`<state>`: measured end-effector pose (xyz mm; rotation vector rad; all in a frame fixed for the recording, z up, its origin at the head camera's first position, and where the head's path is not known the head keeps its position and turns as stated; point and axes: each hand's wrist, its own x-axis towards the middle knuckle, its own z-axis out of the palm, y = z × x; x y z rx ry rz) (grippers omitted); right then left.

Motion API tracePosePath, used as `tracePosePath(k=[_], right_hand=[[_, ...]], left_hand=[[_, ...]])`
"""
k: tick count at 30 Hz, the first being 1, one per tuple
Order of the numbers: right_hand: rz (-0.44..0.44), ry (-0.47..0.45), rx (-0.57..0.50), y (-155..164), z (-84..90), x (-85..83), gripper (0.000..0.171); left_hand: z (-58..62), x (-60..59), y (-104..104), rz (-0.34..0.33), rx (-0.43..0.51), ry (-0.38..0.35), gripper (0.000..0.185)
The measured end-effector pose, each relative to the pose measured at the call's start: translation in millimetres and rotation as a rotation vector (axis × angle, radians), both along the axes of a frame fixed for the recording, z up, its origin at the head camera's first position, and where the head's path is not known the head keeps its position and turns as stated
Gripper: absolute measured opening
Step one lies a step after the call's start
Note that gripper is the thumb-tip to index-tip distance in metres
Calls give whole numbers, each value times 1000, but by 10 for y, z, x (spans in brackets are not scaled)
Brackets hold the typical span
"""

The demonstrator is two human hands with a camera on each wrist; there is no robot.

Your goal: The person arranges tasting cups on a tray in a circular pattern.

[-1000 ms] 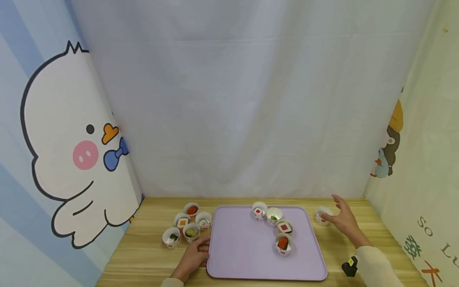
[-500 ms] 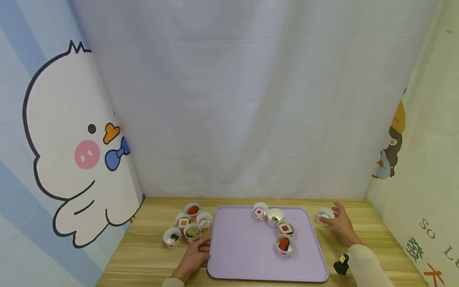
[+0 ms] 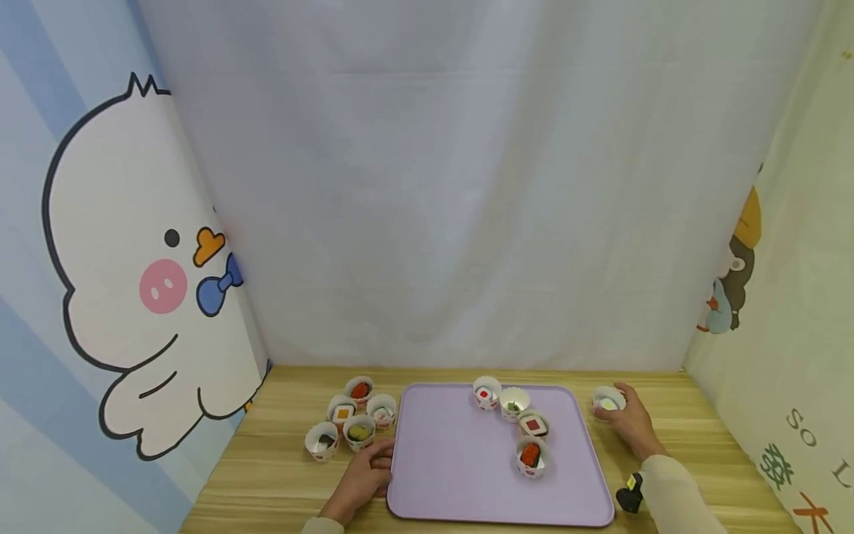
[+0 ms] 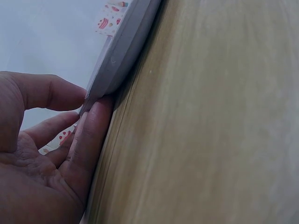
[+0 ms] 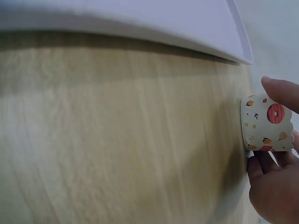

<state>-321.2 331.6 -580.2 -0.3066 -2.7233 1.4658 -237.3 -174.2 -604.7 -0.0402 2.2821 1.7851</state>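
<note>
My left hand (image 3: 363, 475) is at the left edge of the lilac tray (image 3: 460, 475). In the left wrist view, its thumb and fingers (image 4: 91, 135) pinch the tray's rim (image 4: 122, 51). Beyond the tray's right edge, my right hand (image 3: 630, 423) has thumb and fingers around a white paper baking cup (image 3: 608, 397) standing on the table. Its donut print shows on the paper cup (image 5: 266, 122) in the right wrist view, where the right hand (image 5: 275, 186) spans it from both sides. Something pale green-white lies inside that cup.
On the tray, several paper cups form a curved row, including one with a red-topped sushi piece (image 3: 531, 455). Left of the tray, several more paper cups (image 3: 360, 432) cluster on the wooden table (image 3: 253, 475). A small black device (image 3: 629, 494) is by the right sleeve.
My right hand has lowered and moved in to the paper cup, its thumb and fingers closing around it. The left hand stays at the tray's edge.
</note>
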Motion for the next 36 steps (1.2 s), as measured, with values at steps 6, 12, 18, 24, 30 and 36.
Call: tracePosePath(k=[6, 12, 18, 24, 30, 36], right_hand=[[-35, 1, 17, -13, -31, 4, 75], [-56, 7, 28, -4, -19, 17, 69], [-38, 13, 73, 3, 31, 50, 68], [-12, 57, 109, -4, 163, 143, 67], [-5, 59, 113, -12, 340, 259, 70], [7, 80, 110, -42, 490, 409, 74]], left_hand=[[19, 14, 1, -5, 0, 9, 66], [33, 10, 7, -2, -4, 12, 66], [11, -6, 4, 6, -6, 4, 66], [-27, -12, -6, 10, -6, 1, 65], [-12, -1, -5, 8, 13, 2, 66], [6, 4, 4, 5, 15, 7, 66]])
